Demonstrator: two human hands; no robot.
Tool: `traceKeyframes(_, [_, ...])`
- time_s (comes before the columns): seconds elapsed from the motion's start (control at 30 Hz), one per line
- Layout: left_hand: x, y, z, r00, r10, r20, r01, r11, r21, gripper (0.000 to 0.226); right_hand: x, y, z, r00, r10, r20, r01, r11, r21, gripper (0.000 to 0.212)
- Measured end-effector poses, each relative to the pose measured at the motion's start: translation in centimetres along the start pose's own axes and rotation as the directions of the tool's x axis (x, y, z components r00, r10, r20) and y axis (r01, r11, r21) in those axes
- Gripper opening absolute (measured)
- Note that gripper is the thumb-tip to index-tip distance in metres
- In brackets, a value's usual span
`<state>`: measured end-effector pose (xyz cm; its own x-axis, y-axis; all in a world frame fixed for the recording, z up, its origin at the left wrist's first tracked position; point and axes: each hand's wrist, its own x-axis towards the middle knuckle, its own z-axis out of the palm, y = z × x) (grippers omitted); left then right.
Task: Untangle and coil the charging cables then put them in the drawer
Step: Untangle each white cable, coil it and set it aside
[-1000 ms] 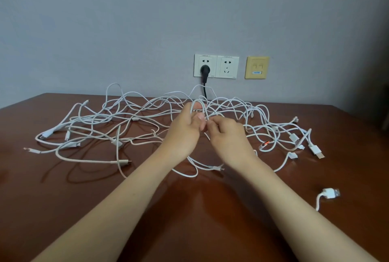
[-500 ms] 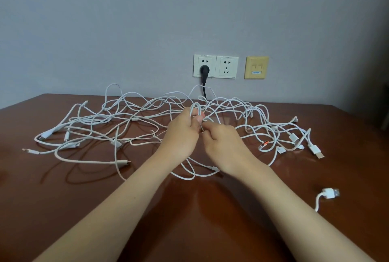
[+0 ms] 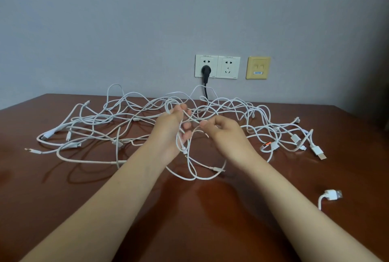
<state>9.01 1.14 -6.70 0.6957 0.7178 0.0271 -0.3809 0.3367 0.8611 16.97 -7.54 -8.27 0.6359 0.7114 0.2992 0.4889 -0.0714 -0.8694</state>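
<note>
Curled fingers of the left hand (image 3: 170, 127) hold a gathered bunch of white strands. Just beside it, the right hand (image 3: 223, 133) pinches a single strand between thumb and forefinger. Both hands are closed on cable and raised a little above the table (image 3: 189, 219).

Nearest the person, at the right front, a lone USB plug (image 3: 333, 195) lies well apart from the heap, its lead bending toward the near edge. Below the hands a slack loop (image 3: 195, 178) hangs from the left hand's bunch down onto the wood, with a small connector (image 3: 216, 169) lying on it.

Behind the hands, the charging cables (image 3: 126, 112) sprawl in one wide tangle across the far half of the table. Connector ends stick out at both sides.

The step in hand looks like untangling: one cable is being picked out of the mass. The next move probably calls for following the pinched strand to a free end and drawing it out gently, because a hard pull could tighten the crossings.

No coil shows anywhere, so the task seems to be at an early stage. The drawer is not in view, so no cable can be said to be in it.

Farthest back, a double wall socket (image 3: 228, 67) holds a black plug (image 3: 205, 71), whose cord drops behind the table. A yellow plate (image 3: 257, 68) is mounted to its right.
</note>
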Motion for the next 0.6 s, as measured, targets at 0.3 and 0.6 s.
traceKeyframes(0.3, [0.2, 0.8, -0.5, 0.992, 0.034, 0.121, 0.005, 0.953, -0.304, 0.032, -0.2, -0.6, -0.6, 1.0, 0.005, 0.009, -0.005, 1.0, 0.005, 0.028])
traceKeyframes(0.6, [2.0, 2.4, -2.9, 0.994, 0.1, -0.039, -0.107, 0.913, -0.393, 0.036, -0.8, -1.0, -1.4, 0.987, -0.157, -0.021, 0.141, 0.934, -0.328, 0.021])
